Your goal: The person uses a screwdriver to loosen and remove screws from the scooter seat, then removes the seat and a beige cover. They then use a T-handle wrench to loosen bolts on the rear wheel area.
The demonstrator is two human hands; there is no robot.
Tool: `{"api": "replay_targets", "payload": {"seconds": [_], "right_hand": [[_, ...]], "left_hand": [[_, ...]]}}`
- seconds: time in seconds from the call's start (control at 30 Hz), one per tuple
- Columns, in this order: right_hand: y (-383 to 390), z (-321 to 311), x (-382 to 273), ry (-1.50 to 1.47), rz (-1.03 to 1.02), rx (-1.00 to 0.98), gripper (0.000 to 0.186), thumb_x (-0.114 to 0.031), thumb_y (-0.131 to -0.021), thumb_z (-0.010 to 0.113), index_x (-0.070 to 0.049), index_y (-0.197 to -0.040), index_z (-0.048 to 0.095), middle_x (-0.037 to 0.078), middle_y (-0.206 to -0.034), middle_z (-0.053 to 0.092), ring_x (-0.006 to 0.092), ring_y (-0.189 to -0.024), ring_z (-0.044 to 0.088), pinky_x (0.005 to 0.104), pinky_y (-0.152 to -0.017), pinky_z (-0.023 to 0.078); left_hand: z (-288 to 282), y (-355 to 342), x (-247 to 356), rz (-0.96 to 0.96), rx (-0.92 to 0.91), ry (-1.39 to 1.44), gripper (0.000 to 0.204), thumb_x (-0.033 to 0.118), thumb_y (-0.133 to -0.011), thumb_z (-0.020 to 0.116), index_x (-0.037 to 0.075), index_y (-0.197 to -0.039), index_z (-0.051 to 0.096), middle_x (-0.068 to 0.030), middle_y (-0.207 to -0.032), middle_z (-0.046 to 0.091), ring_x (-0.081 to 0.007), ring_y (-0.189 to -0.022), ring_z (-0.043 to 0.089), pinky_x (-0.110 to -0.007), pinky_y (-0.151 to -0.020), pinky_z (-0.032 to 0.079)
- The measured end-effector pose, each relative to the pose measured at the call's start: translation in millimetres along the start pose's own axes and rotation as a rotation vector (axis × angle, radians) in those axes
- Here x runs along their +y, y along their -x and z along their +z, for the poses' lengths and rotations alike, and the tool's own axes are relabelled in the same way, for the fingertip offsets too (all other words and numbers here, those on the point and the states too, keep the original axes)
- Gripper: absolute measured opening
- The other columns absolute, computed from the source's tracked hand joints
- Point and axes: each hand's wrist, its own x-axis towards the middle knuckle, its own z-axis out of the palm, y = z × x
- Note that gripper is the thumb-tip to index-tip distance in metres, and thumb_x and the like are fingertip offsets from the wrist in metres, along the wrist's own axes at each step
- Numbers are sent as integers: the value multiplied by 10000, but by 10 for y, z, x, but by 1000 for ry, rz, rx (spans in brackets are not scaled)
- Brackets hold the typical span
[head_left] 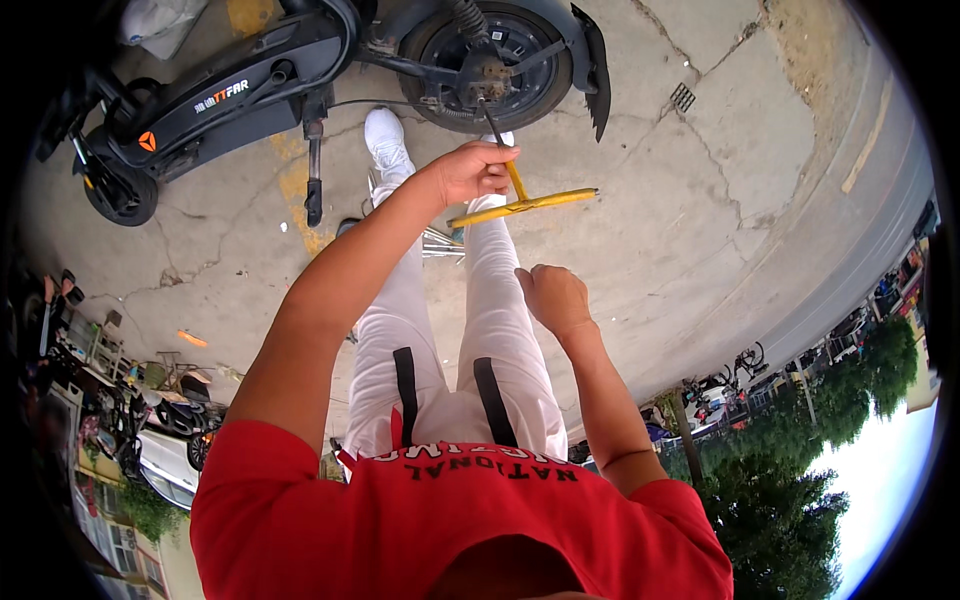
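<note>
My left hand [474,172] is closed round the shaft of a yellow T-handle wrench [530,204]. Its crossbar points toward me, and the far end of its shaft meets the hub [485,78] of the scooter's wheel. The black electric scooter [230,105] stands across the far side, its wheel [425,72] just past my white shoes [388,140]. Beside my right knee, my right hand [556,300] is curled into a fist, back of the hand up. Whatever it may hold is hidden.
Several silver metal rods [440,243] lie on the cracked concrete [680,220] between my legs. A black-gripped bar [314,180] hangs down from the scooter. A small drain grate [682,97] lies right of the wheel. Parked vehicles [165,460] stand at the lower left.
</note>
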Motion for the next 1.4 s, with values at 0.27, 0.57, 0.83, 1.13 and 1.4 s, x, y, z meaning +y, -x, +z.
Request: {"api": "replay_targets", "payload": {"seconds": [0.27, 0.57, 0.83, 1.13, 1.4], "right_hand": [[-164, -430, -259, -1202, -136, 260, 452, -124, -871, 559, -1, -1278, 405, 70, -1065, 582, 90, -721, 505, 249, -627, 464], [-261, -225, -506, -368, -785, 311, 225, 1, -811, 544, -18, -1026, 603, 110, -1109, 560, 274, -884, 574, 360, -764, 460], [-1511, -854, 48, -558, -150, -336, 187, -128, -844, 563, -4, -981, 592, 146, -989, 619, 163, -617, 506, 276, -559, 447], [-1538, -272, -107, -1719, 49, -987, 356, -111, -908, 505, 68, -1212, 459, 184, -1111, 569, 32, -564, 352, 150, -448, 326], [-1713, -416, -77, -1492, 100, -936, 240, -190, -797, 691, 4, -851, 562, 107, -830, 594, 11, -447, 307, 144, -353, 230]], "left_hand": [[-43, -114, -40, 21, 153, -36, 156, 205, -870, 570, 86, -775, 532, 1, -687, 527, -142, -631, 510, -322, -678, 453], [-695, -981, 292, 228, 389, 491, 279, 295, -932, 462, 43, -812, 471, -105, -696, 528, -220, -609, 498, -352, -536, 435], [-983, -1135, 294, 260, 351, 513, 327, 332, -949, 407, 34, -842, 489, -89, -722, 511, -187, -588, 466, -287, -463, 378], [-1077, -1066, 510, 197, 514, 404, 331, 279, -956, 395, -19, -881, 517, -94, -709, 545, -194, -601, 522, -256, -450, 422], [-960, -1081, 529, 207, 514, 637, 291, 252, -955, 393, -21, -991, 489, -133, -816, 595, -233, -692, 578, -261, -489, 468]]}}
